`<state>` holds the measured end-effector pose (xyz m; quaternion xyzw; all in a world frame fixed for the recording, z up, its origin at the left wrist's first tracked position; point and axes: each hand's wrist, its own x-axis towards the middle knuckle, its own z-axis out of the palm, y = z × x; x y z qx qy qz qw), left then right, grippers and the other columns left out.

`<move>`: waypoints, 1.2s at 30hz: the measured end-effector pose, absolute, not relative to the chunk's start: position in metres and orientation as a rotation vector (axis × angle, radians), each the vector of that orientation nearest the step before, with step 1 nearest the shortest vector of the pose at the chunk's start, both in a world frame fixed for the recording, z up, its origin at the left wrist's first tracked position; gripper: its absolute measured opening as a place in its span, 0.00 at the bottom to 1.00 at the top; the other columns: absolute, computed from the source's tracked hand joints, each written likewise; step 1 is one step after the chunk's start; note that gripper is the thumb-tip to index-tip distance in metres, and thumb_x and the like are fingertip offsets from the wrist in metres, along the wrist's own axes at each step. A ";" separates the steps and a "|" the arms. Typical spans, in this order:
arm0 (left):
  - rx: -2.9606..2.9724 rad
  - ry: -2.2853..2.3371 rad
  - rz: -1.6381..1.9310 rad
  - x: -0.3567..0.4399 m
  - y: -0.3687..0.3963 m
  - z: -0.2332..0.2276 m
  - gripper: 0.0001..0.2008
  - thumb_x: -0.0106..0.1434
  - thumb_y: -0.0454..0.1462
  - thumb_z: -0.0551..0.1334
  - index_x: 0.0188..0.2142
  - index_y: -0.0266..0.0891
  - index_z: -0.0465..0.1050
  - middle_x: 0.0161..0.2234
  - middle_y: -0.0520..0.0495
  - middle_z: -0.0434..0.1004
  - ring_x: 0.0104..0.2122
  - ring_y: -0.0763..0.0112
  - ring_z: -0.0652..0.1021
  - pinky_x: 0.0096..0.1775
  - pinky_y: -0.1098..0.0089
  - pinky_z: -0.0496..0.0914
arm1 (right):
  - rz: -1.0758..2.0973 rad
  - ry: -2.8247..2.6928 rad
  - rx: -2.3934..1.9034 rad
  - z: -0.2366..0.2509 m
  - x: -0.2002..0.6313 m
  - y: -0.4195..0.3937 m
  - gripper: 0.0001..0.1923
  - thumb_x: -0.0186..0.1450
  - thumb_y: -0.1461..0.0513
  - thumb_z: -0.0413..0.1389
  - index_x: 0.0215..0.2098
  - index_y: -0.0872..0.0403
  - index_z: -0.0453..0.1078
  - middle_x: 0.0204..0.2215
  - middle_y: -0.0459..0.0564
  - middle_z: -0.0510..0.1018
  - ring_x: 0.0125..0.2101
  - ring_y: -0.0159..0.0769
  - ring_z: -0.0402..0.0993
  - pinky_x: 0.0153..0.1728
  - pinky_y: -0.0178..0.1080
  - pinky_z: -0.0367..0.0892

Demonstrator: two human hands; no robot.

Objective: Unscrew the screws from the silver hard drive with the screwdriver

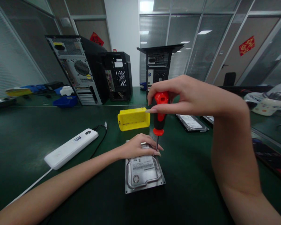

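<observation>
- Hands are both busy over a silver hard drive (144,170) lying flat on the green table (192,181).
- Left hand (137,146) lies flat, fingers spread, on the drive's far end, pressing it down.
- Right hand (182,93) grips a red screwdriver (160,115) by its top, upright, tip at the drive's far right corner.
- Behind them sits a yellow bin (133,118); a white power strip (70,148) lies to the left.

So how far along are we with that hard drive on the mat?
Done: nothing visibly removed; the hard drive lies label up with its cover on. In hand: the left hand steadies its far edge while the right hand holds the red screwdriver upright, tip at the far right corner. Left: the cover; other screws are too small to tell.
</observation>
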<state>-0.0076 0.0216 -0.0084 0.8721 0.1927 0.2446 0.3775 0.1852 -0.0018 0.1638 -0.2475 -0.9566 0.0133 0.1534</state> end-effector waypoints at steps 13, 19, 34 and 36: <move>1.997 0.521 0.699 -0.009 0.024 -0.016 0.08 0.60 0.39 0.69 0.35 0.34 0.81 0.37 0.43 0.83 0.36 0.67 0.81 0.41 0.70 0.73 | -0.013 -2.738 -0.644 0.162 0.182 -0.002 0.20 0.70 0.57 0.46 0.54 0.59 0.68 0.35 0.49 0.77 0.29 0.28 0.68 0.32 0.34 0.59; 1.995 0.505 0.664 -0.010 0.024 -0.015 0.08 0.61 0.39 0.67 0.35 0.34 0.81 0.36 0.43 0.82 0.35 0.68 0.80 0.41 0.70 0.73 | 0.037 -2.710 -0.625 0.162 0.184 0.000 0.20 0.70 0.53 0.48 0.48 0.59 0.72 0.31 0.47 0.76 0.28 0.26 0.68 0.31 0.32 0.58; 2.010 0.558 0.656 -0.006 0.020 -0.010 0.07 0.59 0.37 0.69 0.34 0.33 0.80 0.34 0.45 0.82 0.34 0.69 0.80 0.41 0.70 0.73 | 0.018 -2.691 -0.709 0.163 0.183 -0.003 0.23 0.66 0.45 0.51 0.32 0.57 0.69 0.25 0.46 0.69 0.24 0.27 0.60 0.26 0.35 0.54; 2.021 0.566 0.664 -0.006 0.019 -0.011 0.06 0.59 0.36 0.69 0.33 0.34 0.80 0.33 0.45 0.82 0.34 0.69 0.80 0.41 0.70 0.72 | 0.044 -2.675 -0.688 0.162 0.183 -0.003 0.25 0.68 0.45 0.49 0.32 0.58 0.70 0.25 0.46 0.69 0.24 0.26 0.60 0.26 0.34 0.54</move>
